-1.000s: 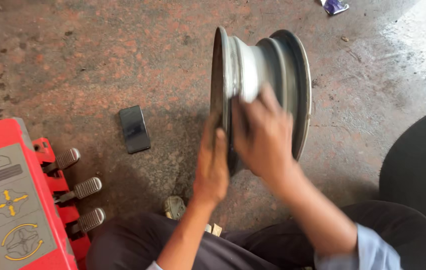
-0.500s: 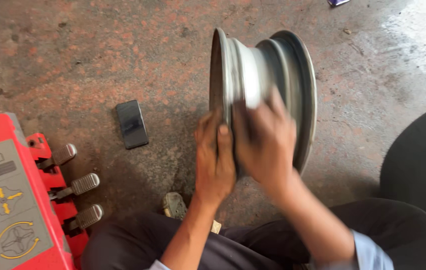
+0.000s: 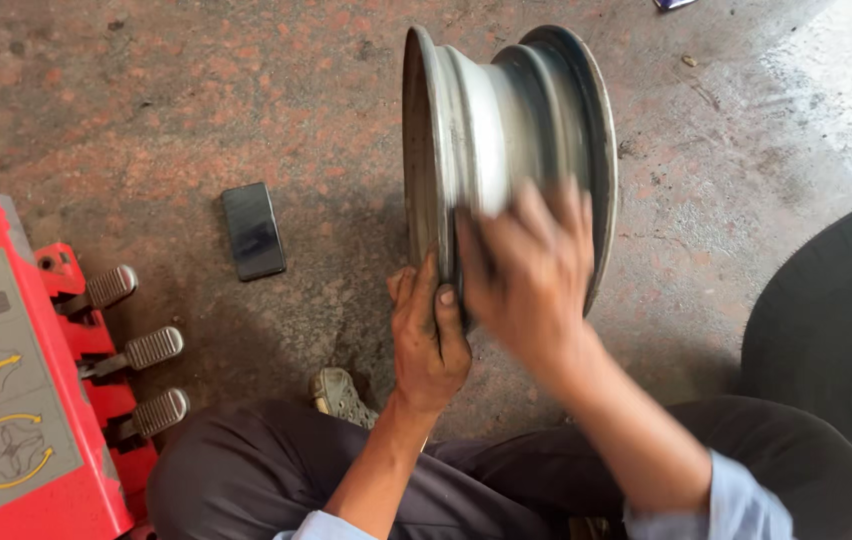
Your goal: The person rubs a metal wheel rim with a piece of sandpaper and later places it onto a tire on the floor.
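Note:
A bare grey metal wheel rim stands upright on its edge on the stained concrete floor in front of me. My left hand grips the near left flange of the rim at its lower part, thumb on the inner side. My right hand is blurred with motion and lies flat against the rim's barrel, between the two flanges. Whether it holds anything I cannot tell. My dark trousers and a shoe show below the rim.
A dark phone lies flat on the floor left of the rim. A red tyre machine with three metal foot pedals stands at the lower left. A black tyre lies at the right edge.
My right hand has slid over the rim's barrel, first down, now a little up and right, still blurred. My left hand keeps its grip on the flange. The rim stays upright.

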